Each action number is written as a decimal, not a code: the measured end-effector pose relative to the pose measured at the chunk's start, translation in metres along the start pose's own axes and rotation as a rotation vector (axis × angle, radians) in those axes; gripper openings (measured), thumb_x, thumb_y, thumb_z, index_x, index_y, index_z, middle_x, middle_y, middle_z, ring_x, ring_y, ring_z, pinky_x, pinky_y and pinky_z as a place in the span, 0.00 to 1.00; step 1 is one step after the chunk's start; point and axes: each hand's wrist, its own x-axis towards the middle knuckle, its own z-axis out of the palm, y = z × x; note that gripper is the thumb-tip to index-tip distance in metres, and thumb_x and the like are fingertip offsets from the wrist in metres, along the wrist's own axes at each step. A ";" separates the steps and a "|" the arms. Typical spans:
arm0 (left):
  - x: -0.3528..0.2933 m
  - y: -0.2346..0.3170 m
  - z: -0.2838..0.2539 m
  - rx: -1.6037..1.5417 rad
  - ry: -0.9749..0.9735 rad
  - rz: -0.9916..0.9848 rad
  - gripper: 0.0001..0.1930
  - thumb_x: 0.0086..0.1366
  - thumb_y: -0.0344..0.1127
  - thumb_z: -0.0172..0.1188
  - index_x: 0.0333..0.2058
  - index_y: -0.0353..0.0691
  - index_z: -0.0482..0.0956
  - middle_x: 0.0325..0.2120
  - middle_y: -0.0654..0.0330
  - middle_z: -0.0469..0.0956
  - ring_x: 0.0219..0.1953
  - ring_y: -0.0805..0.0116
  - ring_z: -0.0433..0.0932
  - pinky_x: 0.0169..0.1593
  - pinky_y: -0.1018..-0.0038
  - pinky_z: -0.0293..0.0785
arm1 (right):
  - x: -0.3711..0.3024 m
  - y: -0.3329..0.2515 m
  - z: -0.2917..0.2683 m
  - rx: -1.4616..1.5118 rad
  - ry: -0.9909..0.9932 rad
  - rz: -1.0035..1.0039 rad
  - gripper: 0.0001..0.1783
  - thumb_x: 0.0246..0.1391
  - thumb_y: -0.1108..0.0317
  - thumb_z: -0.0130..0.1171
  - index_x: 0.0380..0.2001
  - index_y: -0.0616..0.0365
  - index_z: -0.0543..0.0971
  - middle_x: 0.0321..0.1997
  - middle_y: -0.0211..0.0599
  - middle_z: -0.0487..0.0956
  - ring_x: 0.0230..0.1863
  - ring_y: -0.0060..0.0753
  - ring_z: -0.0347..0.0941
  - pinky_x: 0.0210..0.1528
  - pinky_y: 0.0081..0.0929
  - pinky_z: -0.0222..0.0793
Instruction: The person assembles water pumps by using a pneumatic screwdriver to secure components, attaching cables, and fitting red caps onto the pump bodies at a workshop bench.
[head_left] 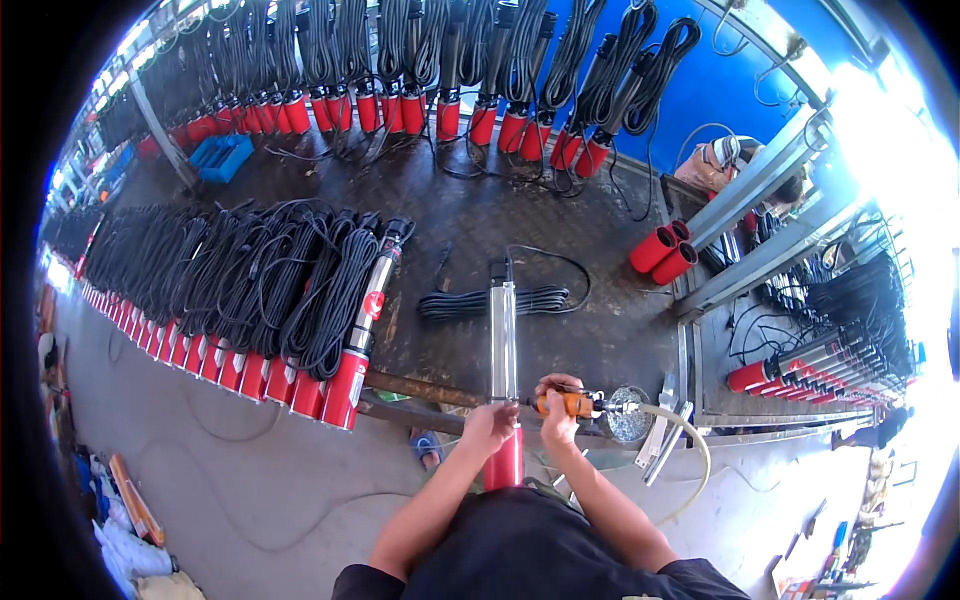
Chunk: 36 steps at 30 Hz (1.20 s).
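Note:
A long submersible pump (503, 340), with a silver tube and red lower end, lies pointing away from me over the bench edge, its red end close to my body. My left hand (487, 430) is closed around it where silver meets red; its fingertips are partly hidden. Just right of the pump, my right hand (559, 422) grips an orange air screwdriver (573, 404), the tip toward the pump near my left fingers. A pale hose (690, 425) runs from the tool's right end. Beyond, a coil of black cable (545, 300) lies behind and beside the pump's far end.
Several finished-looking pumps (365, 330) with cable coils lie in a row at left; more stand along the back (480, 120). Red cylinders (665, 255), a metal post (750, 260) and a round dish (629, 415) are at right. A blue crate (220, 158) sits far left.

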 end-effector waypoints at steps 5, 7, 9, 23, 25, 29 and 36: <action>-0.028 0.008 0.000 0.315 0.069 0.156 0.12 0.70 0.37 0.55 0.32 0.35 0.79 0.23 0.58 0.80 0.20 0.71 0.76 0.23 0.78 0.70 | 0.010 0.004 0.000 0.021 0.059 0.033 0.10 0.54 0.78 0.50 0.41 0.59 0.72 0.35 0.37 0.77 0.35 0.28 0.75 0.41 0.27 0.73; -0.034 0.008 -0.004 0.464 0.057 0.253 0.12 0.69 0.39 0.58 0.31 0.36 0.78 0.23 0.59 0.80 0.20 0.73 0.76 0.22 0.78 0.70 | 0.016 0.009 0.002 -0.005 0.074 0.040 0.09 0.54 0.78 0.51 0.40 0.60 0.72 0.35 0.37 0.77 0.33 0.28 0.75 0.39 0.27 0.73; -0.035 0.005 -0.006 0.479 0.015 0.285 0.13 0.69 0.40 0.60 0.30 0.36 0.78 0.22 0.59 0.80 0.19 0.73 0.77 0.22 0.78 0.72 | 0.016 0.004 0.010 -0.010 0.022 0.016 0.09 0.54 0.80 0.50 0.39 0.60 0.71 0.35 0.38 0.76 0.32 0.27 0.74 0.37 0.26 0.72; -0.031 -0.005 0.012 0.631 0.063 0.438 0.10 0.60 0.30 0.67 0.24 0.32 0.77 0.19 0.57 0.79 0.19 0.70 0.79 0.20 0.76 0.72 | 0.019 0.016 0.008 0.065 -0.097 -0.140 0.07 0.53 0.83 0.52 0.34 0.62 0.73 0.33 0.39 0.78 0.30 0.24 0.75 0.34 0.23 0.73; -0.033 -0.001 0.022 0.874 0.159 0.446 0.15 0.58 0.39 0.70 0.23 0.33 0.79 0.17 0.56 0.79 0.19 0.66 0.80 0.22 0.72 0.74 | 0.015 -0.009 0.011 -0.032 -0.054 -0.058 0.09 0.53 0.82 0.51 0.38 0.61 0.74 0.34 0.38 0.78 0.31 0.25 0.75 0.35 0.23 0.73; -0.030 0.003 0.031 1.630 0.507 0.670 0.28 0.51 0.61 0.71 0.22 0.36 0.82 0.17 0.54 0.80 0.22 0.55 0.82 0.29 0.61 0.77 | 0.004 -0.034 0.003 0.036 0.105 -0.286 0.14 0.57 0.74 0.47 0.46 0.61 0.73 0.45 0.42 0.75 0.41 0.27 0.73 0.45 0.25 0.71; -0.051 -0.009 0.018 1.357 0.746 0.981 0.27 0.52 0.56 0.70 0.36 0.36 0.77 0.32 0.49 0.79 0.39 0.48 0.77 0.44 0.57 0.72 | -0.030 0.015 -0.025 0.453 0.701 0.363 0.32 0.59 0.32 0.47 0.35 0.54 0.75 0.32 0.34 0.75 0.34 0.29 0.70 0.37 0.28 0.64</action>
